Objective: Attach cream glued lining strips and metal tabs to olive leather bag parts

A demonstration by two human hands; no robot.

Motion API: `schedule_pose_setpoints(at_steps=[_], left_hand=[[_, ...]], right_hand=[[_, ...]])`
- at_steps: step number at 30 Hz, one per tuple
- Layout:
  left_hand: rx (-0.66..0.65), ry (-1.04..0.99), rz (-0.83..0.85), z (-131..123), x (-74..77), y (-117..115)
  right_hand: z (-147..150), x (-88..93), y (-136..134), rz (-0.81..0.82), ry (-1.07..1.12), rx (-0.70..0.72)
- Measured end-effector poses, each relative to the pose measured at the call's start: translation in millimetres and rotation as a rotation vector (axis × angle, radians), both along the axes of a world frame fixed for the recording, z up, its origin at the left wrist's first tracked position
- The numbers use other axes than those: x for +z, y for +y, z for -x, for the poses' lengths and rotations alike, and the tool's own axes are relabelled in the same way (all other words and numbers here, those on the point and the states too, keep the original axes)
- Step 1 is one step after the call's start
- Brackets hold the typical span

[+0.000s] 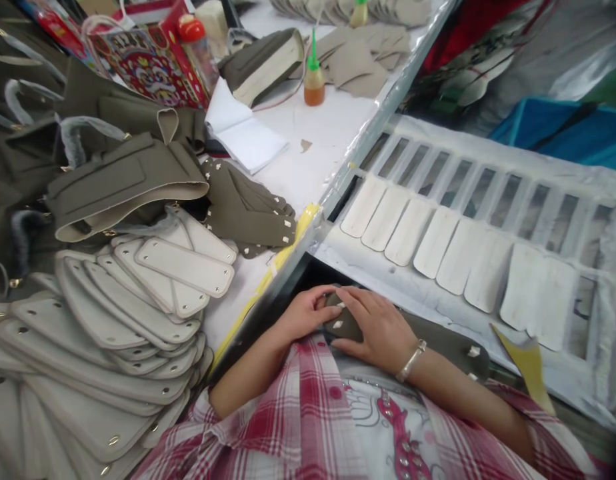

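Olive bag strap (441, 341) held right up against the plaid shirt (293, 407), right hand (377, 330) spread over it, left hand (304, 312) curled onto its end, both grips closed, white tabs (337, 325) showing!

Olive strap (453, 343): matt, fine-grained, looks like coated cloth. Cream panels (185, 267), lower left: smooth, matt, with glossy metal rivets (115, 440). Bottle (313, 87), top centre: translucent plastic. Table rail (373, 127), centre: shiny metal. Notepad (243, 133): matt paper.
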State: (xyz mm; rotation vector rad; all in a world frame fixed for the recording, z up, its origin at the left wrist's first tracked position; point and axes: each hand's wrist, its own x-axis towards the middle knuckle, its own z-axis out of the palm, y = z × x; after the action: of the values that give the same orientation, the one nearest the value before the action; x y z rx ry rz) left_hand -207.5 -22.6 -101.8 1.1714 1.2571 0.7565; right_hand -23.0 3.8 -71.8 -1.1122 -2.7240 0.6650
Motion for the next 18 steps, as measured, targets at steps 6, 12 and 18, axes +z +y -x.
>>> schedule_pose_setpoints(at_steps=[6,12,18], left_hand=[[-0.025,-0.039,-0.022,0,-0.6,-3],[-0.024,0.005,-0.010,1,-2.3,-3],[0.021,0.024,-0.024,-2,2.8,-3]], right_hand=[[-6,-0.3,-2,0.011,0.066,-0.051],[-6,-0.4,0,0.027,0.023,-0.031],[-2,4.0,0,-0.015,0.002,-0.037]])
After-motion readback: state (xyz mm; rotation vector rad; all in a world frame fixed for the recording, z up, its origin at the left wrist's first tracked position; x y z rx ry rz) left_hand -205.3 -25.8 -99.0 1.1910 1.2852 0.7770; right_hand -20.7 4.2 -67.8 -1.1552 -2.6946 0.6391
